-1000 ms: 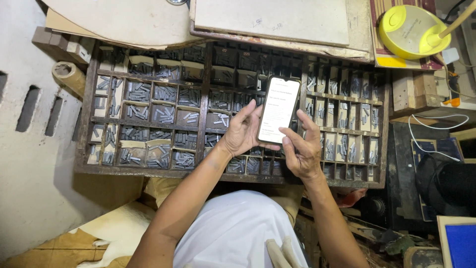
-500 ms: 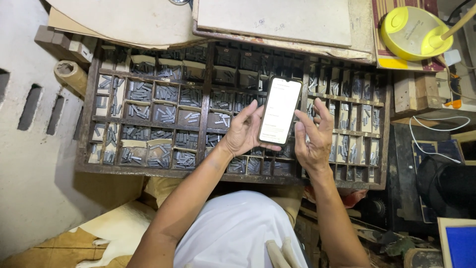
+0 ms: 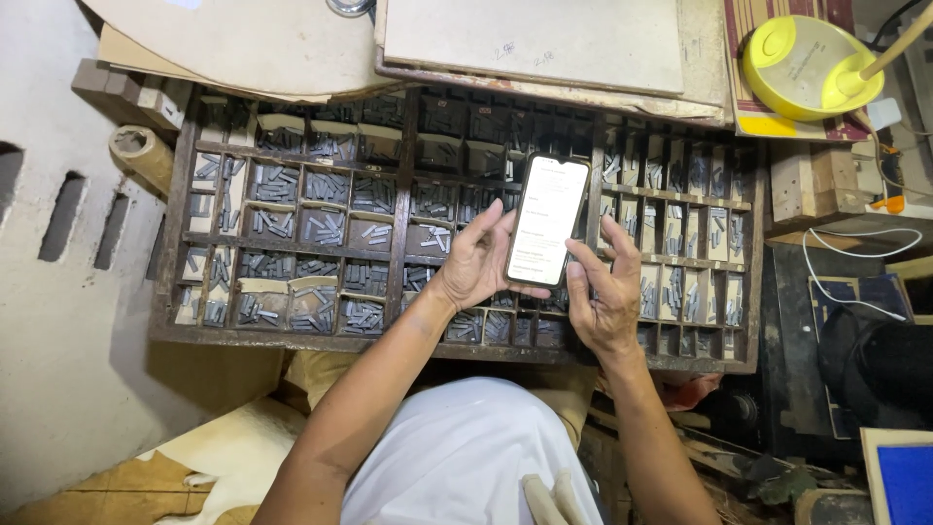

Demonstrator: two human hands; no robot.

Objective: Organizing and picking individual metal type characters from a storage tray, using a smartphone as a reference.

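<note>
Two hands meet over the near-middle of a wooden type case (image 3: 185,243), a shallow tray cut into many small compartments that hold grey metal sorts (image 3: 282,180). The left hand (image 3: 476,264) has a smartphone (image 3: 547,220) in its grip, fingers curled round the lower left edge and thumb set under the bottom, so the lit white screen faces up above the middle compartments. The right hand (image 3: 607,297) is half open and holds nothing; its thumb rests at the phone's lower right edge while the other fingers spread loosely toward the case's right-hand compartments. What the screen shows is too small to make out, though it looks like lines of text.

To do this well, I judge the phone should be kept level and firmly pinched, since a slip would drop it among the sorts. Beyond the far edge lie flat boards (image 3: 530,39), and a yellow round stand (image 3: 807,63) sits off the far right corner.
</note>
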